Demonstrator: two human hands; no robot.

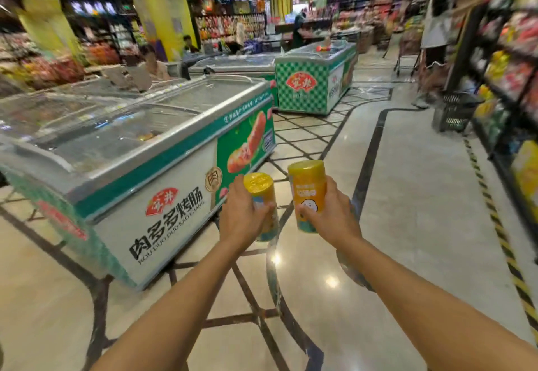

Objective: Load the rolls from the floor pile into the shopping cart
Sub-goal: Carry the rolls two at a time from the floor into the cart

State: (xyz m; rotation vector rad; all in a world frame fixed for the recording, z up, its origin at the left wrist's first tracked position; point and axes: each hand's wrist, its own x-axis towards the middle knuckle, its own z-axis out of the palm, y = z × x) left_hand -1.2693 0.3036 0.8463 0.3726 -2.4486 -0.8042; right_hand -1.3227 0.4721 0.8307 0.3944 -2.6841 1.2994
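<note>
Above the tiled floor (407,196), the left hand (243,219) grips one yellow roll (259,188), and the right hand (334,216) grips a second roll (307,187) just beside it, slightly higher.

Left roll (262,196), yellow-capped, slightly tilted, in the left hand (243,219), right roll (307,193), orange-wrapped, upright, higher, in the right hand (334,216), just apart

Open tiled floor (413,196) runs ahead between the chest freezer (131,149) on the left and stocked shelves (506,79) with a black basket (454,111) right.
</note>
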